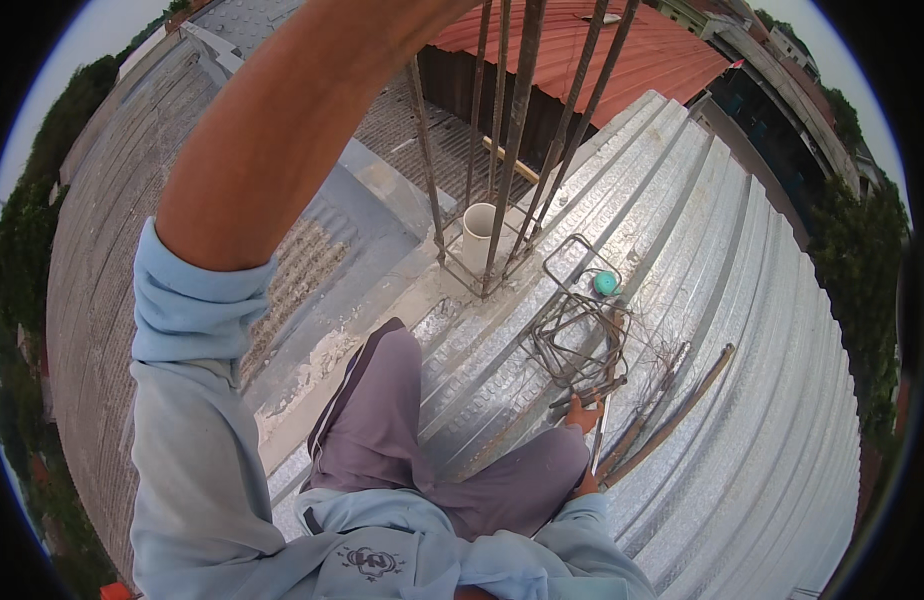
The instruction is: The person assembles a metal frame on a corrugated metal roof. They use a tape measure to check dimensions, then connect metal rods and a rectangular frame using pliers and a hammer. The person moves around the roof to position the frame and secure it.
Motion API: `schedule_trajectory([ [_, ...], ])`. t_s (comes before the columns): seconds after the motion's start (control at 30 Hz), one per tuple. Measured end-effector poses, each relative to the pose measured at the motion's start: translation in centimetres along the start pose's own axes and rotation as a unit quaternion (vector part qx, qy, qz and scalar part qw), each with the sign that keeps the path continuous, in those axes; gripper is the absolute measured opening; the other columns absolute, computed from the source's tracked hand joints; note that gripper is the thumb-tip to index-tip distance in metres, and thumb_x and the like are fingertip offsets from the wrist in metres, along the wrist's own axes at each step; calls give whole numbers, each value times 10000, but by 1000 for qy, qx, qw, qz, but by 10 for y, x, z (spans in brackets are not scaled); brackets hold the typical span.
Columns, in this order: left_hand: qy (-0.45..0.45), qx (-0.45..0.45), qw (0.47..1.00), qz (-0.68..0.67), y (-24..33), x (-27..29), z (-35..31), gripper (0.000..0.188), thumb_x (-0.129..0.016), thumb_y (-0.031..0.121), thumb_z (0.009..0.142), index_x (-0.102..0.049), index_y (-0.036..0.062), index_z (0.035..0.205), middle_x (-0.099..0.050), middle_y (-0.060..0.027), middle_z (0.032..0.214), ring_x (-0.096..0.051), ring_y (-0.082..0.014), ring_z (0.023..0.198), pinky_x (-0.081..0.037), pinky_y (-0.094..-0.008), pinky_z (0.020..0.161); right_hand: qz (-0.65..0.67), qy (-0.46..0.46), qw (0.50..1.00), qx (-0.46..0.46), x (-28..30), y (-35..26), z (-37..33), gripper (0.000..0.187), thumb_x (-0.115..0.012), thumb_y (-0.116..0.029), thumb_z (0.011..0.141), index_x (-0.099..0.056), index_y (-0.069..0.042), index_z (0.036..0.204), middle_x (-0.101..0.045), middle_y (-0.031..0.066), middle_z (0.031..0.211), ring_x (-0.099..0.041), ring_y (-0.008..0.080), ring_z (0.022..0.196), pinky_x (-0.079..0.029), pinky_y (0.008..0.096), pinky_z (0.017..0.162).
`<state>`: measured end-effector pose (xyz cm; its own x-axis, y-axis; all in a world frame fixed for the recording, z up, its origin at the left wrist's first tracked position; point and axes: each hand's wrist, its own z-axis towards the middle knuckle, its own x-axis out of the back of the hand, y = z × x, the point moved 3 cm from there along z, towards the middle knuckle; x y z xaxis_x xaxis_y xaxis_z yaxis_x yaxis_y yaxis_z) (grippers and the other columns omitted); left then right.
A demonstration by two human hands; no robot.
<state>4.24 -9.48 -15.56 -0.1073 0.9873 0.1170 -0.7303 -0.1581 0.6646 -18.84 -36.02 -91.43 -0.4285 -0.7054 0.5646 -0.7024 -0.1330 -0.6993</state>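
Metal roof point(772, 350), bars point(514, 130) around white pipe point(477, 238), right fingers point(582, 413) curled by stirrups point(580, 342), hold unclear, left fingers unseen

A dark printed emblem point(370, 563) stands on the front of the pale blue, long-sleeved fabric shirt point(202, 450). It lies well to the left of the fingers point(593, 402) of the bare right hand point(584, 414) and closer to the wearer's waist than they are. The emblem has a scalloped, badge-like outline around bold, letter-like shapes, with small star-like marks set along its lower sides; its finer detail is too small to make out. No other lettering, label or number can be read.
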Motion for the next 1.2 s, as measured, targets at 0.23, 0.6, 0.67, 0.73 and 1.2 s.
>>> schedule_trajectory([
  [0.23, -65, -21, 997, -33, 21, 30, 27, 256, -500, 206, 1007, -616, -16, 954, -610, -120, 887, -573, -199, 872, -463, -394, 815, -145, -150, 971, 118, -35, 57, 111, 342, -745, -382, 840, -757, -42, 885, -739, 153, 802, -718, 350, 796, -546, 442, 731],
  [0.6, -394, 43, 918, -17, -4, 60, 42, 532, -437, 416, 1045, -583, -67, 1212, -605, -267, 1178, -559, -341, 1171, -447, -441, 988, -546, -119, 720, 412, 23, 121, 155, 245, -593, -336, 909, -777, -176, 884, -750, 70, 813, -726, 290, 745, -521, 454, 630],
  [0.67, -295, 50, 954, -12, 20, 52, 8, 559, -432, 448, 1041, -587, -58, 1223, -601, -273, 1202, -561, -347, 1172, -447, -445, 994, -557, -83, 720, 406, 45, 103, 165, 236, -586, -317, 907, -777, -182, 883, -749, 64, 806, -726, 286, 739, -519, 448, 621],
  [0.73, -206, 70, 974, 56, 36, 59, -3, 596, -422, 485, 1037, -586, -49, 1241, -595, -278, 1229, -564, -352, 1169, -445, -453, 1002, -443, -55, 808, 386, 19, 76, 147, 219, -577, -266, 899, -772, -170, 874, -742, 85, 792, -720, 301, 729, -521, 454, 633],
  [1.2, -76, 430, 899, -15, -200, 43, -339, 246, -620, 175, 966, -646, -27, 1104, -689, -76, 911, -617, -116, 755, -521, -289, 706, -254, 140, 950, 116, 172, -24, -58, 354, -629, -351, 915, -693, -15, 1009, -705, 262, 876, -701, 413, 877, -530, 520, 781],
])
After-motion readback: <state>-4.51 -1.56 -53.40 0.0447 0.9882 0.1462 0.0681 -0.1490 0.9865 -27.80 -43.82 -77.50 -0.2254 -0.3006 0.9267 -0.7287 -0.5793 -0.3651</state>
